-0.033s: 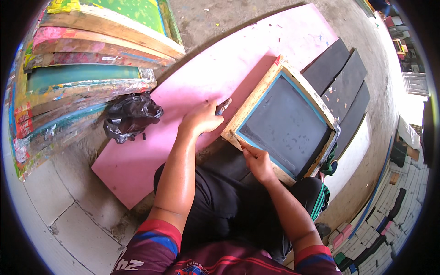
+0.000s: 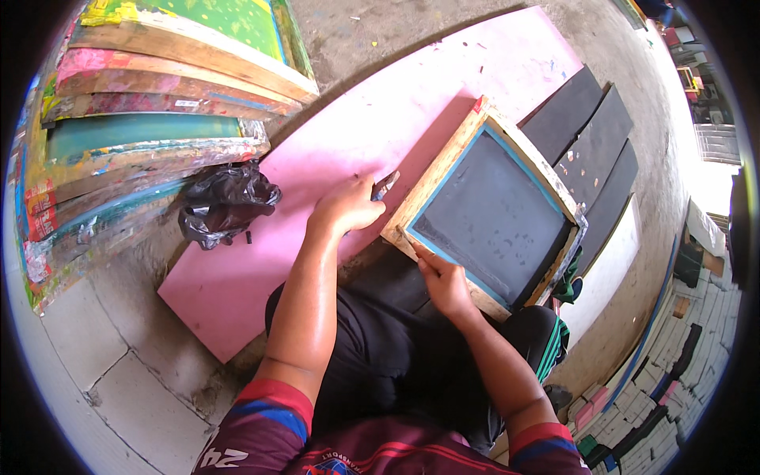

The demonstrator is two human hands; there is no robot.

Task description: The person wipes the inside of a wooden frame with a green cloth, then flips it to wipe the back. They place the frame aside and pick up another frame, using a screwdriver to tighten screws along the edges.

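A wooden screen-printing frame [image 2: 443, 170] with dark grey mesh and blue edging lies tilted across my lap and the boards. My right hand [image 2: 447, 286] is closed on its near left rail, thumb along the wood. To the frame's left, above a pink board [image 2: 309, 158], my left hand [image 2: 348, 206] is closed around a small hand tool [image 2: 385, 186]. Its dark, metallic end sticks out past the fingers toward the frame without touching it. The rest of the tool is hidden in my grip, so its kind is unclear.
Paint-stained screen frames [image 2: 150, 150] are stacked at the left. A crumpled black plastic bag [image 2: 229, 202] lies beside them. Black boards [image 2: 594, 150] and a white board [image 2: 609, 261] lie right of the frame. Many white pieces [image 2: 673, 364] are piled at the far right.
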